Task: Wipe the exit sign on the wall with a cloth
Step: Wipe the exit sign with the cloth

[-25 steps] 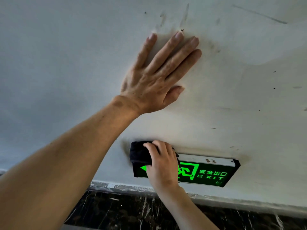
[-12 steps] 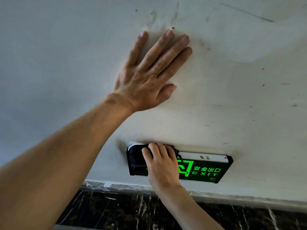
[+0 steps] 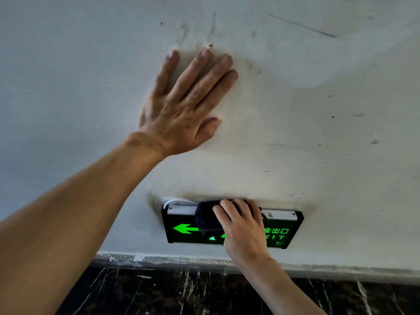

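On the exit sign [image 3: 288, 230], dark cloth [image 3: 205, 220] under gripping right fingers [image 3: 229, 212], left hand [image 3: 181, 105] flat, spread

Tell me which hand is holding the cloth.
The right hand, low on the exit sign, grips the dark cloth. The left hand lies flat and empty on the wall above.

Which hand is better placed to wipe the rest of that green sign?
The right hand: it already presses the dark cloth on the exit sign. The left hand lies flat on the wall above.
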`<state>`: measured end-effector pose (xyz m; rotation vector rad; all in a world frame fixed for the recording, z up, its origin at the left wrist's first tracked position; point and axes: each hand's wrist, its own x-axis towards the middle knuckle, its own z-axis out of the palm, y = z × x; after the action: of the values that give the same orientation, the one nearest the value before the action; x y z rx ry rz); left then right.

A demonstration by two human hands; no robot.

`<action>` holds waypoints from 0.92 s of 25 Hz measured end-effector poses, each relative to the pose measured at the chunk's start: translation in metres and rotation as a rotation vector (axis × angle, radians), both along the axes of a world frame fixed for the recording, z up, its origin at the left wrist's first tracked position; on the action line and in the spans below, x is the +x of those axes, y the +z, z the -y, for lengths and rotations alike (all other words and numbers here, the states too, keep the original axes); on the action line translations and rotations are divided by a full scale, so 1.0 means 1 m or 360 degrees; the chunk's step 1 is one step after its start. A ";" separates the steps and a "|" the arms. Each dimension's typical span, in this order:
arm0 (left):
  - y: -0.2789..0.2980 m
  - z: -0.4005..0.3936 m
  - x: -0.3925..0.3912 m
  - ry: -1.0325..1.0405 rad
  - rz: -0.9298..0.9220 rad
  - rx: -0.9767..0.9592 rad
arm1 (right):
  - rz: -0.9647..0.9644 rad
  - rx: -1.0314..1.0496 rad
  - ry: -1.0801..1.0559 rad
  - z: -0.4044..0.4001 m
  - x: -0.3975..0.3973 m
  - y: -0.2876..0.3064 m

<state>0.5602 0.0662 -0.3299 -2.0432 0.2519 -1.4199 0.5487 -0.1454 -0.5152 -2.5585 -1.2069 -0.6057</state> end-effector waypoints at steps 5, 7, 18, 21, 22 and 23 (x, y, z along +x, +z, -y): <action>0.000 -0.001 0.000 -0.0009 0.0016 0.0011 | -0.0005 -0.0023 -0.0010 0.029 0.013 0.002; 0.000 -0.001 -0.001 -0.0007 0.0018 0.0005 | -0.0034 -0.0039 -0.0044 0.039 0.018 0.004; -0.001 -0.001 -0.001 -0.0016 0.0018 0.0002 | -0.0059 0.0063 -0.0188 0.080 0.039 0.000; -0.002 -0.001 0.000 -0.0022 0.0035 -0.0003 | -0.0030 0.0113 -0.0299 0.080 0.034 -0.001; -0.002 -0.001 0.001 -0.0025 0.0036 -0.0004 | -0.0028 0.0124 -0.0348 0.079 0.031 -0.001; -0.002 -0.001 0.001 -0.0026 0.0035 -0.0004 | -0.0039 0.0143 -0.0396 0.078 0.027 -0.002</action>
<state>0.5613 0.0676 -0.3317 -2.0309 0.2586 -1.4522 0.5756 -0.2232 -0.5167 -2.6505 -0.8385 -0.6611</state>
